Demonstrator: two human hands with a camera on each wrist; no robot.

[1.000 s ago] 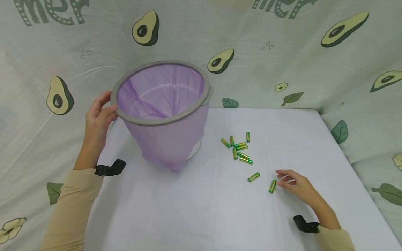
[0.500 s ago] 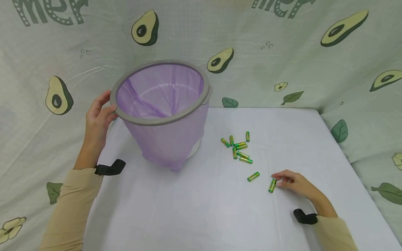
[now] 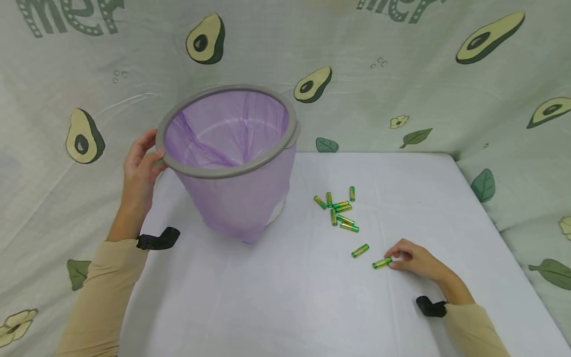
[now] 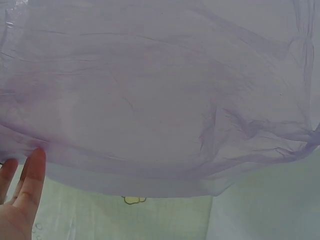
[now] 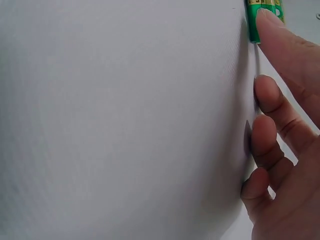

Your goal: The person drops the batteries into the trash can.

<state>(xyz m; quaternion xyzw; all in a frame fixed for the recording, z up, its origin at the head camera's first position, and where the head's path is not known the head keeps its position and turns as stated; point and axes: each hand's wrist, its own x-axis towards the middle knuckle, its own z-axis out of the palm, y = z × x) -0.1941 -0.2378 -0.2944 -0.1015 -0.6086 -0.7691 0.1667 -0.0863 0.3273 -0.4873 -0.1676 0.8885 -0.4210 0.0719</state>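
A trash bin with a grey rim (image 3: 225,172) and a purple bag (image 3: 236,203) over its sides stands at the left of the white table. My left hand (image 3: 140,171) holds the rim at its left side. In the left wrist view, the fingers (image 4: 32,180) lie against the bag. My right hand (image 3: 415,259) pinches a green and yellow battery (image 3: 381,263) low over the table. In the right wrist view, my thumb (image 5: 280,37) presses on that battery (image 5: 254,25); its far end is cut off by the frame.
Just left of the pinched battery lies another battery (image 3: 360,250). Farther back, several similar batteries (image 3: 342,208) lie in a loose cluster right of the bin. The white table (image 3: 276,307) meets a hanging cloth (image 3: 357,114) with avocado prints behind.
My right hand has closed its fingers on the nearest battery, which has turned from lengthwise to nearly crosswise. The left hand and the bin have stayed in place.
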